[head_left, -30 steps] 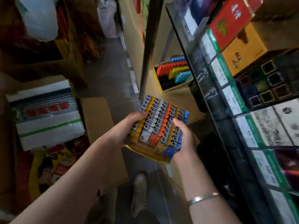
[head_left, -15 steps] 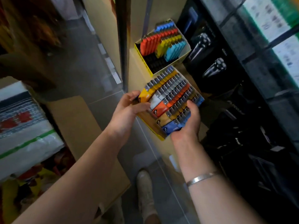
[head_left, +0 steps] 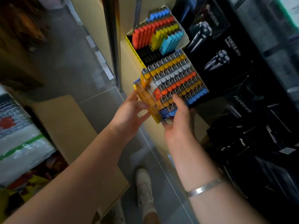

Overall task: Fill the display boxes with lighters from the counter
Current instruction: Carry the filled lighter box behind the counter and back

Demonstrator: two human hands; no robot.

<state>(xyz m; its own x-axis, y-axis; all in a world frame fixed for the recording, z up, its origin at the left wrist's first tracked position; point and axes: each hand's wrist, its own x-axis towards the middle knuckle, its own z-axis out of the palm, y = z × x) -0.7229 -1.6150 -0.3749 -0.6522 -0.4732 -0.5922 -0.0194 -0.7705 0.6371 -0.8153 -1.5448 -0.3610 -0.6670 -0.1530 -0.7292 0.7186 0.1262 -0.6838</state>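
A yellow display box (head_left: 148,101) packed with rows of yellow, white, orange and blue lighters (head_left: 176,80) sits tilted on the beige shelf (head_left: 127,60). My right hand (head_left: 177,120) grips its near corner, thumb over the lighter tops. My left hand (head_left: 131,110) touches the box's yellow front wall with straight fingers. Just behind it stands a second display box (head_left: 131,47), partly filled with red, yellow, light blue and blue lighters (head_left: 155,33); its front slots are black and bare.
Black shaver boxes (head_left: 223,50) fill the shelf to the right. A dark vertical post (head_left: 111,34) rises left of the shelf. Cardboard (head_left: 64,123) and a wrapped white package (head_left: 17,136) lie on the floor at left. My shoe (head_left: 144,185) is below.
Both hands carried the full box forward and down onto the shelf, right against the partly filled box. My left hand's fingers have straightened against the front wall.
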